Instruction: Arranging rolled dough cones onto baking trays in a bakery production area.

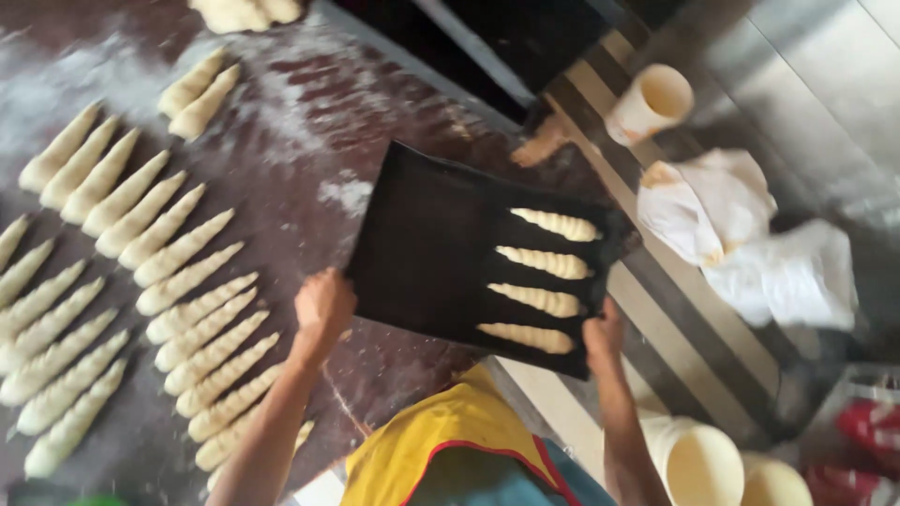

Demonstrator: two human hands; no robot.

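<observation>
Left hand (323, 305) curled, gripping near-left edge of black tray (441, 248). Right hand (603, 334) clamped on tray's near-right corner. Tray tilted above floury table (309, 141), four twisted dough sticks (544, 281) at right end. Dough rows (141, 281) left. Cup (650, 101) far right.

Dark reddish-brown work surface (309, 141), dusted with white flour in patches, thickest toward the far left. Beyond the fingers, a black recessed opening with a grey metal edge (469, 56). To the right of the fingers, a slatted bench of pale and dark stripes (656, 309). Grey concrete floor (825, 84) at far right. Soft daylight, even, no hard shadows. View blurred throughout.
</observation>
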